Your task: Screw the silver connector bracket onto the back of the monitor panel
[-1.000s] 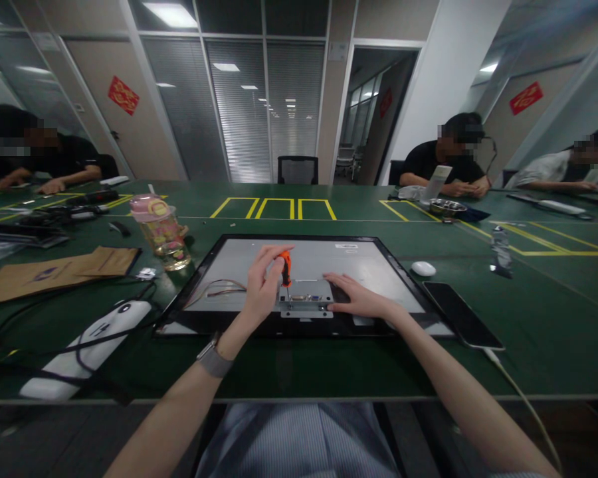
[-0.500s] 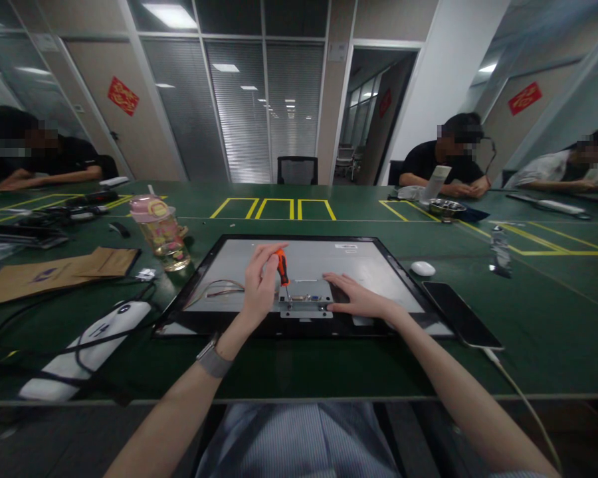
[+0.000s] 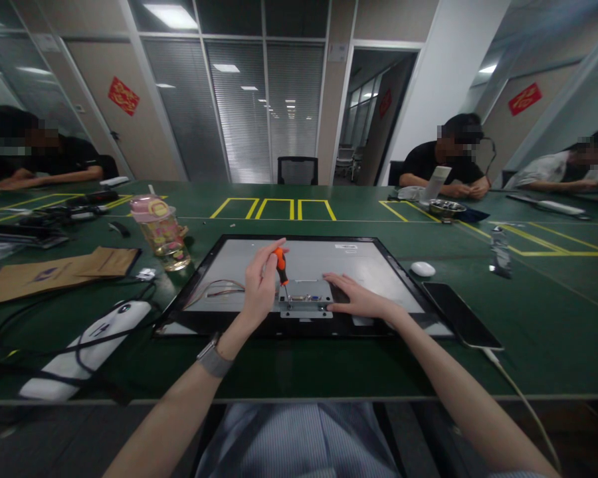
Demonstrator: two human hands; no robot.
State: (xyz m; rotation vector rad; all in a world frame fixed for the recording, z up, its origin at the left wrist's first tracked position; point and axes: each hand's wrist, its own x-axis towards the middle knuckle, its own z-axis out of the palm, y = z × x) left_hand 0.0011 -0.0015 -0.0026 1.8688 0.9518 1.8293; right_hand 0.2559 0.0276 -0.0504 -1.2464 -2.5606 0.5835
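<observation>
From the head camera, a person in a striped garment bends to a display panel lying flat on a green desk. The left hand, a watch on its wrist, has its grip pinching the handle of an orange-and-black screwdriver, which leans slightly, shaft pointing down to the eight o'clock corner of a metal bracket at the panel's six o'clock side. The right hand rests at the bracket's three o'clock end, palm down, its grip spread with thumb and fingers apart. Loose wires run across the panel toward nine o'clock. Around the panel, a pink-lidded bottle stands at ten o'clock, a brown paper bag lies at nine, and a white device crossed by black cable at eight; a small white case sits at three, and a smartphone on a pale cord at four. Across the desk, co-workers sit toward ten and two o'clock
</observation>
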